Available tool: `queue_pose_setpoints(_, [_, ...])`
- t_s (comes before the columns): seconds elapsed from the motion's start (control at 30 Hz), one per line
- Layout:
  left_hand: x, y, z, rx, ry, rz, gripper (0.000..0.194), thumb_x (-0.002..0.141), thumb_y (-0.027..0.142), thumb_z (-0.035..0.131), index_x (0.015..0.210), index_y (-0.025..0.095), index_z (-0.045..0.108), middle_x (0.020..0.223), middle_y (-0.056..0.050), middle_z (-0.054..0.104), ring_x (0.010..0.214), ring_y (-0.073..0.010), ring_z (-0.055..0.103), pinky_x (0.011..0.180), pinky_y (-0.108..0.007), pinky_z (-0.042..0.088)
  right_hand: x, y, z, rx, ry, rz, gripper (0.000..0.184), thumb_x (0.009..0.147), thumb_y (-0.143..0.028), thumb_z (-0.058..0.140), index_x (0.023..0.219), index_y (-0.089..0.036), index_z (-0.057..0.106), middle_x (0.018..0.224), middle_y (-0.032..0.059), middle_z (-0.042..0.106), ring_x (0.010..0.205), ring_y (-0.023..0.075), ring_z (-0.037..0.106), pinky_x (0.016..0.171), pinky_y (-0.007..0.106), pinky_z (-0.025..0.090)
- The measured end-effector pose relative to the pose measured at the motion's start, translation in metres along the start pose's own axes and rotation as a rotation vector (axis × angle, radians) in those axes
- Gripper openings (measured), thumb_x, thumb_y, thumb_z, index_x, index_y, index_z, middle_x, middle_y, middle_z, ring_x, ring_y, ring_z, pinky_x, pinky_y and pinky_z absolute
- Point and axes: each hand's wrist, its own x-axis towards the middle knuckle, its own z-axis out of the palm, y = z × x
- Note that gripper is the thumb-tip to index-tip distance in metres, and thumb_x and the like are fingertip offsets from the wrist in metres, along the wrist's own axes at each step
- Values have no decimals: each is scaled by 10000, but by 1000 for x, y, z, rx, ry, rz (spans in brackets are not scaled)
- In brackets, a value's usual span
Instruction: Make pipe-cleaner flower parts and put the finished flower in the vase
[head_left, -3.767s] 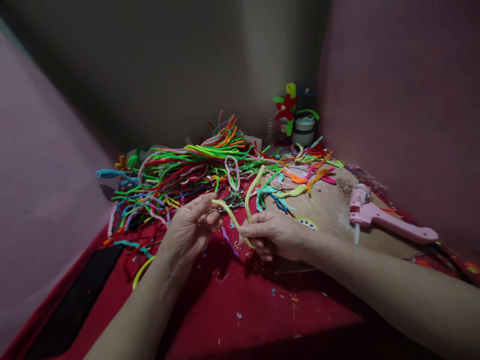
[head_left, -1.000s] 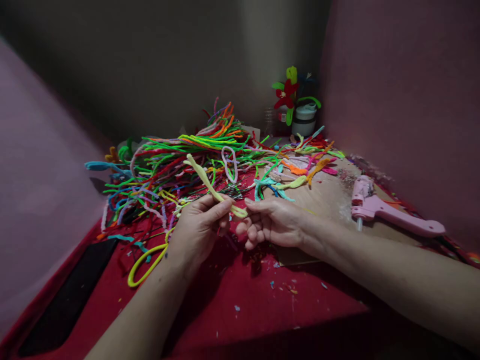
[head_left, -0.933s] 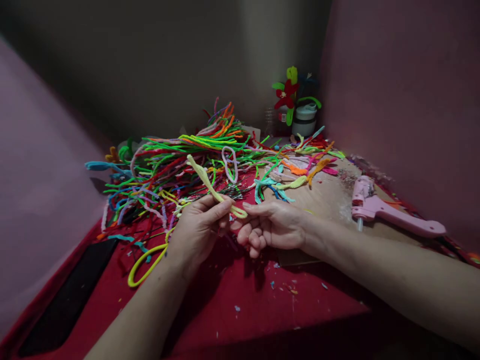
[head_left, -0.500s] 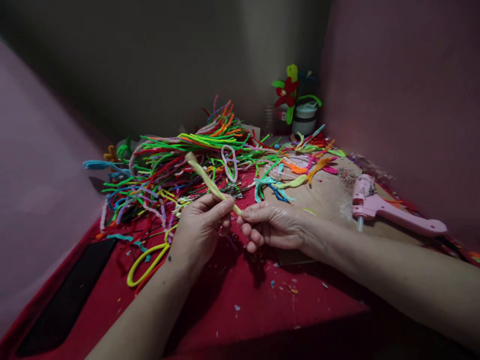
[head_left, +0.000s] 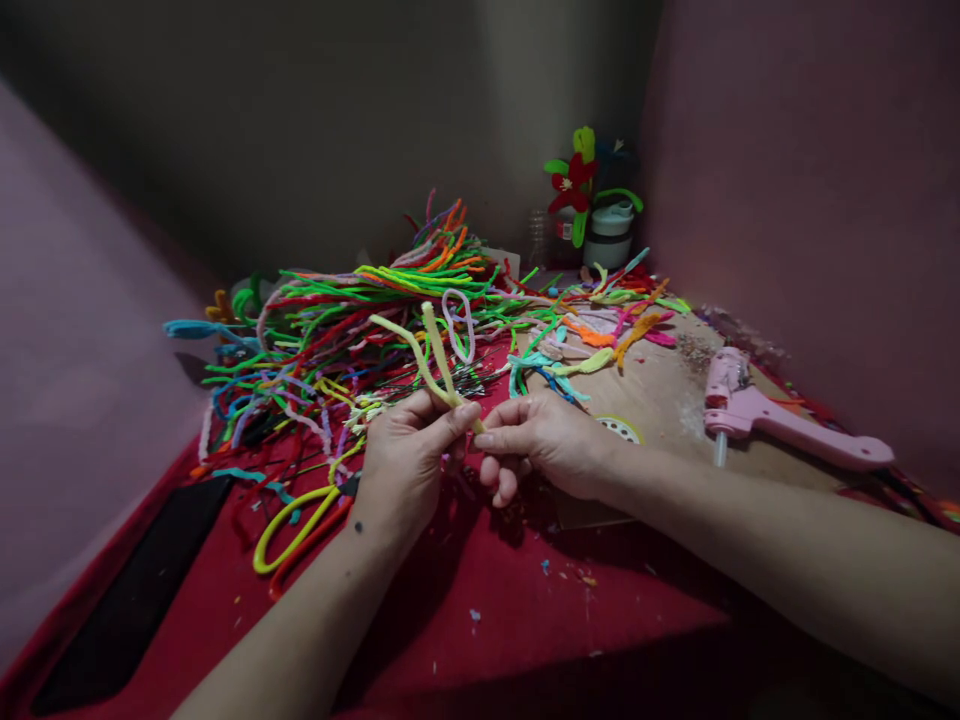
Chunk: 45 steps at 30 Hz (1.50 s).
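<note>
Pale yellow pipe cleaners point(head_left: 439, 352) stick up from between my hands, their far ends spread apart in a V. My left hand point(head_left: 412, 450) pinches them with thumb and forefinger near the middle. At their lower end my right hand point(head_left: 529, 445) is closed with thumb and fingertips pressed on them, its other fingers curled underneath. Whether this is one folded pipe cleaner or more, I cannot tell. Beside my left wrist lie scissors with one yellow and one red handle loop point(head_left: 292, 530), their blades hidden.
A heap of coloured pipe cleaners point(head_left: 360, 300) covers the back left. A pink glue gun point(head_left: 780, 415) lies on a brown board point(head_left: 660, 390) at right. Behind stand a red pipe-cleaner flower point(head_left: 574, 185) and a lidded cup point(head_left: 609, 238). A black flat strip point(head_left: 135, 600) lies front left.
The pale yellow strands were together and slanted left; now their ends have split into a V. My right hand has shifted slightly, uncovering part of a white, holed disc.
</note>
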Motion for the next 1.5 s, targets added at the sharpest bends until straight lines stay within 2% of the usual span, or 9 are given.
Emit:
queue_pose_setpoints(0.23, [5,6,-3,-121,81,0,157,625,178,732,664,145,583,500,66,467,403,-39,384,380,-163,291,-3,-2,7,-72,37,48,163,822,-181,521,665,-137,504,522,12,624,365,113,561,382,195,415])
queue_pose_setpoints(0.4, [2,5,0,-153,3,-71,177,657,185,710,618,144,542,424,88,349,346,-22,272,351,-161,202,-5,-5,7,-141,60,-40,172,844,-269,539,782,-120,599,669,48,683,577,105,625,618,232,485])
queue_pose_setpoints(0.47, [1,2,1,-156,-26,-89,167,669,190,707,632,142,551,435,81,367,356,-25,295,361,-161,219,-4,-5,6,-137,73,-71,186,826,-279,558,766,-113,616,690,62,693,607,116,627,661,254,481])
queue_pose_setpoints(0.63, [2,-4,-1,-166,-43,-95,133,671,182,713,694,136,590,567,23,531,468,-58,475,411,-158,301,0,-1,1,53,1,-23,185,749,-289,589,737,-108,630,649,73,699,573,143,631,641,292,489])
queue_pose_setpoints(0.77, [2,-5,-1,-136,-45,-90,151,670,200,718,662,132,583,508,43,487,410,-39,414,392,-157,280,2,2,-3,136,-53,6,170,690,-275,635,735,-111,629,646,77,701,575,153,640,631,298,494])
queue_pose_setpoints(1.13, [1,-5,0,-92,-35,-109,170,634,220,738,673,127,600,549,12,564,465,-84,516,439,-187,373,3,4,0,101,22,-19,90,671,-215,606,674,-125,612,609,44,680,526,124,613,596,270,485])
queue_pose_setpoints(1.27, [2,-5,0,-70,-64,-118,159,659,238,721,688,137,602,552,24,551,456,-67,479,429,-176,336,3,4,2,39,70,-76,86,674,-198,578,631,-129,608,578,29,666,516,112,597,602,258,476])
queue_pose_setpoints(1.4, [-2,-2,-1,156,-12,-6,176,735,297,665,670,148,596,474,58,465,400,-46,376,400,-177,279,3,2,3,-7,153,-118,93,668,-198,565,613,-136,607,555,31,655,488,116,578,564,252,460])
queue_pose_setpoints(1.5, [-6,-1,-4,405,13,203,104,779,254,618,747,158,642,564,31,555,510,-82,487,495,-195,384,2,-1,3,9,173,-110,83,647,-200,574,636,-133,622,536,28,643,471,124,562,539,261,456])
